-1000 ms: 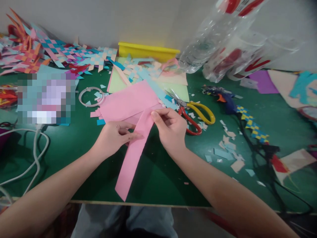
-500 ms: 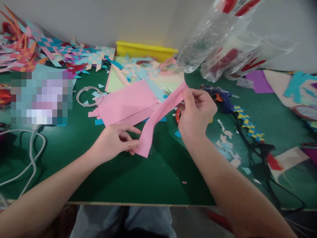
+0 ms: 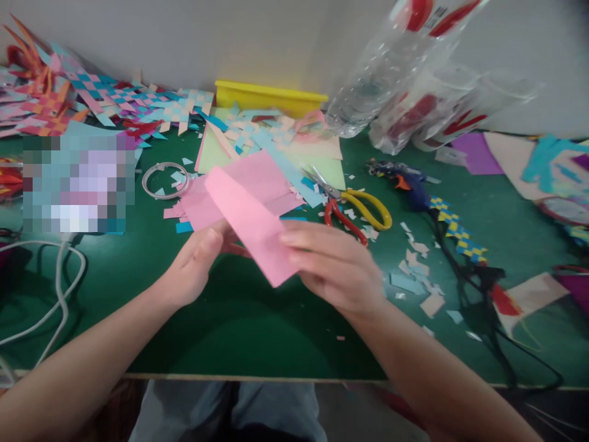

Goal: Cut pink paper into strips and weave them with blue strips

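A pink paper strip (image 3: 251, 222) is held up over the green table (image 3: 239, 319), doubled over and slanting from upper left to lower right. My left hand (image 3: 199, 261) grips it from below at its middle, the thumb raised. The fingers of my right hand (image 3: 334, 265) are pinched on its lower right end, slightly blurred. Behind the strip lies a larger pink sheet (image 3: 257, 184) flat on the table.
Yellow and red scissors (image 3: 356, 209) lie right of the sheet. A tape ring (image 3: 164, 179), woven paper mats (image 3: 115, 98), a yellow tray (image 3: 271, 98), clear plastic bottles (image 3: 405, 80), a glue gun (image 3: 411, 184) with black cable and paper scraps (image 3: 423, 276) surround the hands. White cable (image 3: 55, 294) at left.
The strip, first lying long toward the table's near edge, was lifted and stretched by my right hand, then brought back and folded over between both hands.
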Demonstrator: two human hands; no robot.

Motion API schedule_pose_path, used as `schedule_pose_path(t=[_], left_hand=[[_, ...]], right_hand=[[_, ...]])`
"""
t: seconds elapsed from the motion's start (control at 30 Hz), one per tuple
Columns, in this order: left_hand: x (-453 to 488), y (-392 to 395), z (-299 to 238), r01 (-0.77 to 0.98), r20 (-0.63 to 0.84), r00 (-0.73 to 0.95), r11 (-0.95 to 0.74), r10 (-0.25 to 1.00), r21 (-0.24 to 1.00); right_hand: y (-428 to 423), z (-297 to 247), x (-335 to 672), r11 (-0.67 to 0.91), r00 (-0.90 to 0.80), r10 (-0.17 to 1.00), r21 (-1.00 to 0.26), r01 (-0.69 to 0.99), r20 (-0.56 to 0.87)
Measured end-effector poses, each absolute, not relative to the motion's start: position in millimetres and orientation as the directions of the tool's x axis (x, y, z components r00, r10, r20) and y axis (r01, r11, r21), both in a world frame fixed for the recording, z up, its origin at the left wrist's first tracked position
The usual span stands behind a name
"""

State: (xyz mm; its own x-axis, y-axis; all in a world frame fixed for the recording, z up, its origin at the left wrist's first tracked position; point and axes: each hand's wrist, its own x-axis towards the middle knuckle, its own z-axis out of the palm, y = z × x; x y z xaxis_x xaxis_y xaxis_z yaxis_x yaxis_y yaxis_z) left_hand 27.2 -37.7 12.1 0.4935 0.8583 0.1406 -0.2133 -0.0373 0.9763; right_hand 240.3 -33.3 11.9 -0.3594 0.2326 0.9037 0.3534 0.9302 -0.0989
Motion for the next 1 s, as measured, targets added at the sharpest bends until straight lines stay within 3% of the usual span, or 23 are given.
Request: schedule_pose_path(t=[0.07, 0.13, 0.2, 0.27, 0.33, 0.4, 0.5, 0.67, 1.0], left_hand=[[26, -35, 8, -0.233, 0.102, 0.394, -0.008, 0.914, 0.972], [26, -32, 6, -0.191, 0.014, 0.249, 0.035, 0.968, 0.981], [25, -30, 5, -0.113, -0.075, 0.107, 0.087, 0.991, 0.990], [25, -28, 5, -0.031, -0.106, 0.045, 0.107, 0.993, 0.994], [26, -28, 6, 0.061, -0.081, 0.056, 0.077, 0.995, 0.995], [27, -28, 7, 0.139, -0.060, 0.091, 0.047, 0.994, 0.989], [30, -29, 8, 0.182, -0.074, 0.125, 0.051, 0.989, 0.982], [30, -30, 8, 0.254, -0.071, 0.091, 0.046, 0.993, 0.966], [33, -32, 8, 0.292, -0.083, 0.023, 0.072, 0.996, 0.954]], right_hand=[[-37, 11, 237, 0.953, -0.515, 0.154, 0.011, 0.302, 0.843], [-35, 7, 234, 0.955, -0.569, 0.097, 0.084, 0.283, 0.817], [-33, 2, 230, 0.951, -0.537, 0.132, 0.047, 0.306, 0.833], [-32, -3, 226, 0.915, -0.426, 0.303, -0.136, 0.379, 0.853], [-32, -7, 221, 0.791, -0.247, 0.568, -0.438, 0.426, 0.785], [-34, -8, 216, 0.591, -0.126, 0.796, -0.715, 0.373, 0.593], [-37, -8, 209, 0.343, -0.153, 0.937, -0.910, 0.234, 0.314], [-38, -7, 205, 0.175, -0.182, 0.973, -0.965, 0.195, 0.139], [-36, -7, 209, 0.225, -0.239, 0.957, -0.941, 0.253, 0.165]])
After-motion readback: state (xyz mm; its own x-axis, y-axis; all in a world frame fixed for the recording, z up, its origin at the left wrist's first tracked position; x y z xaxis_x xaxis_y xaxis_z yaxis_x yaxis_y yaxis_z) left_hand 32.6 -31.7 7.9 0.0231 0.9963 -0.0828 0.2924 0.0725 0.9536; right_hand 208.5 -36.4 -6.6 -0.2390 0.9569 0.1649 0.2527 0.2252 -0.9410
